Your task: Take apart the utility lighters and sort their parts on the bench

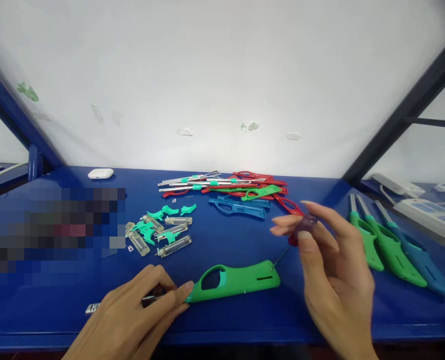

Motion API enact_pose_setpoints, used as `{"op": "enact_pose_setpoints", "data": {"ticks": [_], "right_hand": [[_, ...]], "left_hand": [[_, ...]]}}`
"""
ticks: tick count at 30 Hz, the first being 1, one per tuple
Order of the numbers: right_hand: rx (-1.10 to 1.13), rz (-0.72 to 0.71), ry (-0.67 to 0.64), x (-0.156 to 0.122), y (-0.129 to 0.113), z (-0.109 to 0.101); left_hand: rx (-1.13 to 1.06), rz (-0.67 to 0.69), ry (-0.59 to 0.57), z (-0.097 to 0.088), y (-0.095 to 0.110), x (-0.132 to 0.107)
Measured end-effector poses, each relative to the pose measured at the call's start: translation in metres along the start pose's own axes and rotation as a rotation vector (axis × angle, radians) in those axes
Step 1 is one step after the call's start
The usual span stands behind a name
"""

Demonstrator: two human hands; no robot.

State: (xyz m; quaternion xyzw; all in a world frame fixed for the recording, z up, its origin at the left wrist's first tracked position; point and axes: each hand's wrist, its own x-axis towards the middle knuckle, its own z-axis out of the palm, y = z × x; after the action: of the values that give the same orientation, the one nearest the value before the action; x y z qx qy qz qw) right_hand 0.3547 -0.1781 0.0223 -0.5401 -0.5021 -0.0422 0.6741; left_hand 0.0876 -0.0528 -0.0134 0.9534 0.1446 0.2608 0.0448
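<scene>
Held a long green plastic lighter point(241, 281) flat at the near middle of a smooth blue table point(222, 240), with the bare left hand point(132, 305) clamped around its slim metal nozzle at the left end. With the bare right hand point(335, 270), well apart, pinched a thin-shafted screwdriver point(305, 226) by its translucent purple handle, tip down at the lighter's right end. Seemed light, stiff and rather slippery; invited holding at the nozzle base or solid body, sparing the thinner loop

Room beyond green lighter point(241, 281) ends at blue shells point(249, 209).
</scene>
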Motion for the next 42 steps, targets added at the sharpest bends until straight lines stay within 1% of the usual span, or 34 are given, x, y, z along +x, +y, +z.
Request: {"op": "enact_pose_setpoints", "data": {"ticks": [2, 3, 6, 7, 8, 11, 13, 15, 18, 21, 23, 26, 29, 33, 37, 39, 40, 42], "right_hand": [[0.036, 0.009, -0.045, -0.002, -0.001, 0.002], [0.060, 0.006, -0.029, -0.002, -0.003, 0.002], [0.064, 0.030, 0.114, 0.000, -0.010, -0.006], [0.016, 0.055, 0.124, 0.001, -0.011, -0.012], [-0.055, 0.086, 0.088, 0.003, -0.011, -0.019], [-0.301, 0.148, -0.197, 0.005, -0.003, -0.040], [-0.392, 0.160, -0.335, 0.003, 0.006, -0.049], [-0.431, 0.176, -0.435, -0.001, 0.013, -0.051], [-0.468, 0.220, -0.518, -0.006, 0.017, -0.049], [-0.521, 0.246, -0.497, -0.008, 0.018, -0.048], [-0.531, 0.227, -0.492, -0.007, 0.019, -0.049], [-0.514, 0.188, -0.521, -0.006, 0.020, -0.050], [-0.506, 0.181, -0.540, -0.004, 0.022, -0.049], [-0.426, 0.215, -0.602, 0.007, 0.022, -0.051], [-0.334, 0.234, -0.635, 0.030, 0.015, -0.051], [-0.326, 0.203, -0.648, 0.045, 0.013, -0.044], [-0.332, 0.177, -0.663, 0.053, 0.012, -0.036], [-0.355, 0.101, -0.733, 0.068, 0.012, -0.013]], "left_hand": [[0.005, 0.004, 0.003, 0.000, 0.000, 0.000], [0.006, 0.006, 0.003, 0.000, 0.000, 0.001], [0.006, 0.002, 0.008, 0.001, -0.001, 0.003], [0.008, 0.005, 0.011, 0.001, -0.001, 0.003], [0.015, 0.009, 0.014, 0.001, -0.001, 0.004], [0.040, 0.037, 0.031, 0.001, -0.001, 0.004], [0.046, 0.049, 0.047, 0.001, -0.001, 0.004], [0.039, 0.051, 0.054, 0.001, -0.001, 0.003], [0.035, 0.048, 0.054, 0.001, 0.000, 0.004], [0.034, 0.039, 0.043, 0.000, 0.002, 0.005], [0.024, 0.042, 0.044, -0.001, 0.003, 0.006], [0.011, 0.033, 0.048, -0.003, 0.004, 0.007], [0.012, 0.014, 0.038, -0.004, 0.005, 0.008], [0.004, 0.042, 0.047, -0.003, 0.004, 0.008], [0.003, 0.038, 0.045, -0.003, 0.003, 0.008], [-0.008, 0.028, 0.048, -0.002, 0.004, 0.008], [-0.017, 0.026, 0.049, -0.003, 0.005, 0.008], [-0.029, 0.020, 0.043, -0.003, 0.007, 0.008]]}}
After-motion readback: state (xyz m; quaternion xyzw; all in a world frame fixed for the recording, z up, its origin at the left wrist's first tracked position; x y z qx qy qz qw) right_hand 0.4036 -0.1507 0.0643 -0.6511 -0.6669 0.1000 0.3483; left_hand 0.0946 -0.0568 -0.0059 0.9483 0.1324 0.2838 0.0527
